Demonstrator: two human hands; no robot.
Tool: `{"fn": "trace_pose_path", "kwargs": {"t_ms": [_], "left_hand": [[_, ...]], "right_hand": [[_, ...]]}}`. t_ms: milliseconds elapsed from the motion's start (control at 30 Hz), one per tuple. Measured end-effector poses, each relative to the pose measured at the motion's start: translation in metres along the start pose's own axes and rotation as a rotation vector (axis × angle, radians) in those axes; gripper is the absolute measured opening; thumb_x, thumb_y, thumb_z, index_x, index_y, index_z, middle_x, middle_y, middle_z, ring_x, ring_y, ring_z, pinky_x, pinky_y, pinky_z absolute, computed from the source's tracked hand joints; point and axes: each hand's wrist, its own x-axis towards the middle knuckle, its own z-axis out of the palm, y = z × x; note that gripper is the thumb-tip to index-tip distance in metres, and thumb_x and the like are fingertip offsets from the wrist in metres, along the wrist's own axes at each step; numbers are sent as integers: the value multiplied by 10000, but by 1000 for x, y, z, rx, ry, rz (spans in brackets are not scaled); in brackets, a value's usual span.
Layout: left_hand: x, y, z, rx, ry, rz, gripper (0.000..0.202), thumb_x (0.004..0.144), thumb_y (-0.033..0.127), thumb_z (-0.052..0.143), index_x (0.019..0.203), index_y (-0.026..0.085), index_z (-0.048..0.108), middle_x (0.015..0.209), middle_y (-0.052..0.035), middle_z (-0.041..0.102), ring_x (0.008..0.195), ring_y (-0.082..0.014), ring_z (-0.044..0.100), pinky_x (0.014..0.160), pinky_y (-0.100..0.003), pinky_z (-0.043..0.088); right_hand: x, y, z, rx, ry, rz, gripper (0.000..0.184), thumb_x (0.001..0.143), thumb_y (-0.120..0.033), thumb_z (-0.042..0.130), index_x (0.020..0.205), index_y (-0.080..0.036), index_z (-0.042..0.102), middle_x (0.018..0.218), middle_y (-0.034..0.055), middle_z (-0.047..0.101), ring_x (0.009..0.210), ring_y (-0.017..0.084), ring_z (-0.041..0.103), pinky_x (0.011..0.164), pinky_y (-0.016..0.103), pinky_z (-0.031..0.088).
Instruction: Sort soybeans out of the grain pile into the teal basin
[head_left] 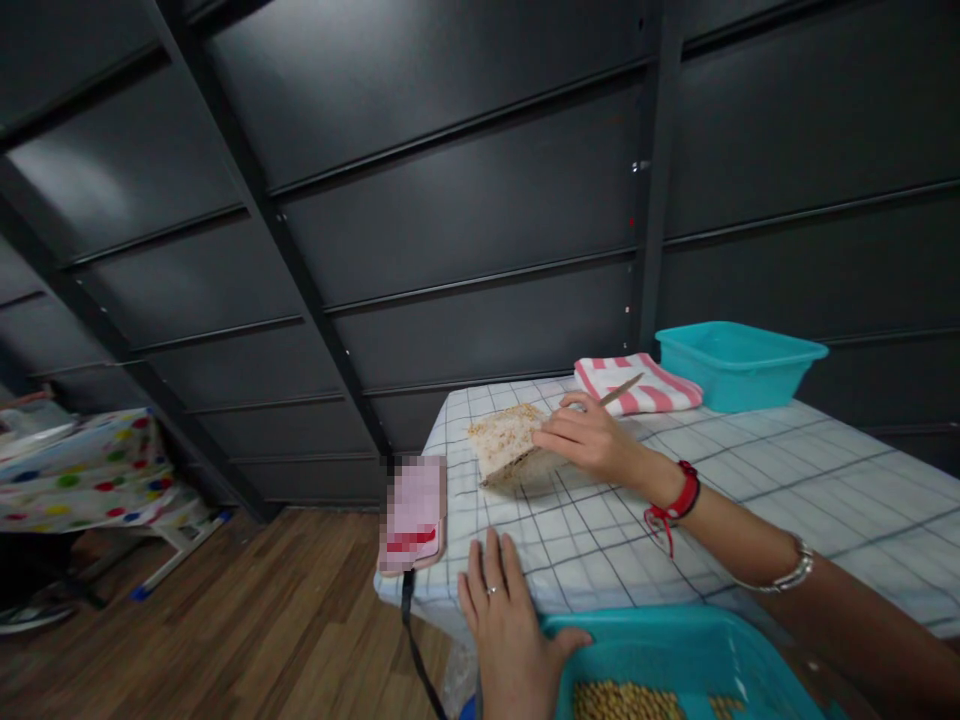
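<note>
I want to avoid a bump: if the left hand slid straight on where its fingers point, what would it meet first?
Probably the pale speckled piece by the right hand, though the piece's height above the checked tablecloth is unclear.

Right hand [589,435] covers right part of speckled slab [506,450]; its grip is hidden behind fingers. Can't tell if thin strip [624,388] beyond joins slab. Specks on top too small to identify. Near basin [637,622] cut by bottom edge, so are its beans [626,700]; left hand [514,625] hides its left corner, wrist out of frame. Phone [414,505] pixelated. Far basin [742,375]: floor hidden. Left table [82,465] and shoe [34,620] cut off left.
</note>
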Motion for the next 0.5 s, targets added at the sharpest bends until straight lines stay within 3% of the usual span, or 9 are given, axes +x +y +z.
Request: {"fn": "trace_pose_path", "kwargs": {"t_ms": [133, 233, 367, 500], "left_hand": [[-1, -1, 1, 7, 18, 9, 985, 401, 470, 723, 1228, 101, 335, 1321, -163, 334, 1220, -352, 224, 981, -545, 169], [-1, 0, 0, 15, 38, 6, 977, 392, 457, 731, 1219, 102, 349, 1318, -162, 339, 1217, -351, 231, 979, -543, 177], [0, 1, 0, 23, 39, 11, 978, 383, 468, 731, 1213, 107, 360, 1316, -164, 343, 1216, -354, 231, 973, -554, 181], [0, 1, 0, 22, 24, 3, 986, 376, 465, 736, 1215, 110, 358, 1318, -164, 338, 1221, -353, 222, 976, -554, 176]], "right_hand": [[-4, 9, -5, 40, 40, 45, 229, 821, -52, 326, 844, -168, 522, 702, -3, 596, 667, 108, 483, 737, 313, 326], [-2, 5, 3, 2, 33, 82, 226, 833, -68, 325, 849, -172, 525, 704, -2, 595, 679, 110, 484, 729, 306, 320], [2, -8, 16, -16, -11, 59, 185, 842, -100, 359, 841, -169, 530, 684, -11, 587, 667, 105, 475, 728, 295, 314], [1, -8, 11, 2, -33, 32, 193, 839, -92, 351, 848, -176, 525, 689, -16, 583, 673, 105, 469, 736, 294, 318]]}}
